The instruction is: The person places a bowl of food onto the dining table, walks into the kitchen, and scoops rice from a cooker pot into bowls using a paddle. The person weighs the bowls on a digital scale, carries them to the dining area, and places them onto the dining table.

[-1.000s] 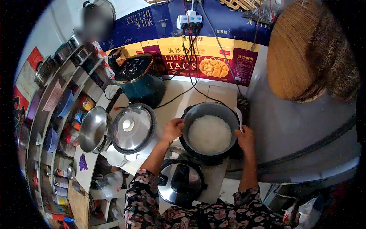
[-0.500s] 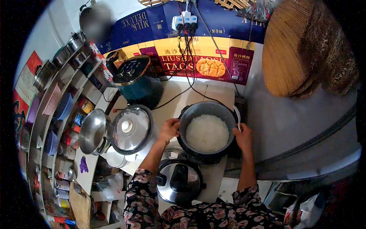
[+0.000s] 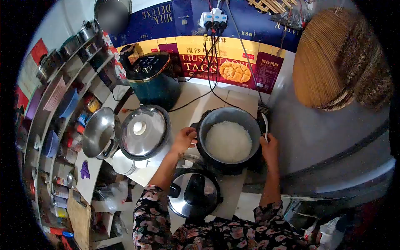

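A dark grey pot (image 3: 203, 135) with cooked white rice (image 3: 228, 141) inside stands on the counter in front of me. My left hand (image 3: 184, 139) is closed at the pot's left side, fingers curled by its side handle. On the other side, my right hand (image 3: 269, 146) is closed around a pale, curved utensil handle (image 3: 266, 124) beside the rim; the utensil's kind cannot be made out. Nearer to me lies a shiny pressure cooker lid (image 3: 208, 189) with a black handle. A round metal lid (image 3: 154, 129) with a white knob is left of my left hand.
A dark green electric cooker (image 3: 156, 89) stands behind, with black cables running to a power strip (image 3: 213, 19). A steel basin (image 3: 100, 133) and shelves (image 3: 68, 98) of kitchenware are at left. At right are a large grey surface (image 3: 304, 146) and a hanging straw fan-like piece (image 3: 318, 62).
The view has shifted slightly. Both hands stay at the pot's sides; the right hand still grips the pale handle, and the rice looks unchanged.
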Demonstrator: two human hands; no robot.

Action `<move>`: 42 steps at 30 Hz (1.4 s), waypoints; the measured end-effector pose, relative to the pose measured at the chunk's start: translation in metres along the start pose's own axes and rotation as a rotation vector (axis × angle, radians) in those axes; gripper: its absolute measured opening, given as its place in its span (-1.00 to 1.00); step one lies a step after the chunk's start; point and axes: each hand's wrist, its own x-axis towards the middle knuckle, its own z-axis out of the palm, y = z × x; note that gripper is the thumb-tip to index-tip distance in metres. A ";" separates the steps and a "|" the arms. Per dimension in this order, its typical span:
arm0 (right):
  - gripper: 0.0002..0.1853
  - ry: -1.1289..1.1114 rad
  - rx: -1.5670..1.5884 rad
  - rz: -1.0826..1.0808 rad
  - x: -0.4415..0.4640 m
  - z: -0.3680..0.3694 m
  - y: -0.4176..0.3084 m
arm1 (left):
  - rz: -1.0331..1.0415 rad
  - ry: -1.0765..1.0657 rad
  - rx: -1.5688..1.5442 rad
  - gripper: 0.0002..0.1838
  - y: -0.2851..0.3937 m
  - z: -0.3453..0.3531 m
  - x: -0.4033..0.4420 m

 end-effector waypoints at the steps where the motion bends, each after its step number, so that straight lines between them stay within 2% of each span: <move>1: -0.68 0.054 0.002 0.051 -0.001 0.000 0.004 | -0.002 -0.006 -0.019 -0.78 -0.001 -0.003 -0.003; 5: -0.67 0.056 -0.122 -0.081 -0.018 -0.023 -0.011 | 0.050 -0.010 -0.157 -0.77 0.004 -0.011 -0.035; 7: -0.68 0.044 0.276 -0.062 -0.027 -0.024 0.000 | 0.225 0.073 -0.016 -0.75 -0.003 -0.018 -0.052; 8: -0.68 0.008 0.231 -0.057 -0.033 -0.029 -0.003 | 0.204 0.073 -0.151 -0.74 -0.005 -0.021 -0.066; 10: -0.71 -0.090 0.400 0.156 -0.047 -0.036 -0.018 | 0.207 0.092 -0.286 -0.72 -0.012 -0.031 -0.097; 13: -0.74 -0.150 0.364 0.038 -0.082 -0.048 -0.043 | 0.243 0.176 -0.340 -0.72 -0.032 -0.052 -0.157; 17: -0.78 -0.297 0.316 0.044 -0.104 -0.054 -0.034 | 0.289 0.323 -0.466 -0.74 -0.085 -0.077 -0.236; 20: -0.82 -0.284 0.437 0.067 -0.097 -0.056 -0.016 | 0.259 0.452 -0.517 -0.75 -0.120 -0.086 -0.288; 22: -0.84 -0.378 0.555 0.166 -0.102 -0.059 -0.018 | 0.246 0.465 -0.576 -0.76 -0.145 -0.089 -0.314; 25: -0.84 -0.349 0.456 0.253 -0.131 -0.057 -0.046 | 0.176 0.512 -0.632 -0.76 -0.172 -0.099 -0.341; 26: -0.82 -0.357 0.430 0.217 -0.135 -0.057 -0.047 | 0.155 0.507 -0.657 -0.76 -0.179 -0.098 -0.346; 29: -0.83 -0.456 0.461 0.191 -0.138 -0.059 -0.044 | 0.128 0.483 -0.665 -0.76 -0.187 -0.095 -0.355; 30: -0.84 -0.241 0.515 0.104 -0.142 0.017 -0.041 | 0.246 0.289 -0.648 -0.76 -0.234 -0.173 -0.240; 37: -0.86 -0.281 0.517 0.046 -0.124 0.015 -0.038 | 0.202 0.290 -0.586 -0.75 -0.206 -0.158 -0.235; 39: -0.88 -0.139 0.482 0.073 -0.122 0.017 -0.045 | 0.203 0.269 -0.559 -0.74 -0.190 -0.154 -0.233; 42: -0.87 -0.108 0.397 0.090 -0.089 0.003 -0.042 | 0.169 0.222 -0.509 -0.74 -0.146 -0.128 -0.218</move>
